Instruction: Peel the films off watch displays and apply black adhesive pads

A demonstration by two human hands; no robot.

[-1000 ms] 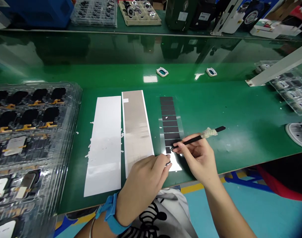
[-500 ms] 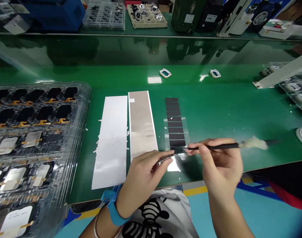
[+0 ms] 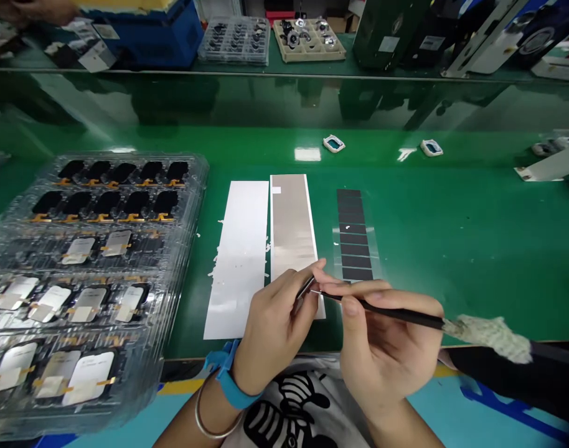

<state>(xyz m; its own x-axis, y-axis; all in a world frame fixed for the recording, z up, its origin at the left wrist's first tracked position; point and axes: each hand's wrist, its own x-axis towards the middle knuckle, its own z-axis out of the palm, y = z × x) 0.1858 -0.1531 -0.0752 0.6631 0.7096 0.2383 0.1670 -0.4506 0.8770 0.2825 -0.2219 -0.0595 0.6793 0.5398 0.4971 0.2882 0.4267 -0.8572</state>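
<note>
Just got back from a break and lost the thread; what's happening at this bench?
A person is working with both hands. The left hand pinches a small, thin piece, and the right hand holds a slim black tool with its tip close to that piece; whether they touch is unclear. In front lie a white sheet, a greyish sheet and a row of black strips. Stacked clear trays holding parts stand on the left.
</note>
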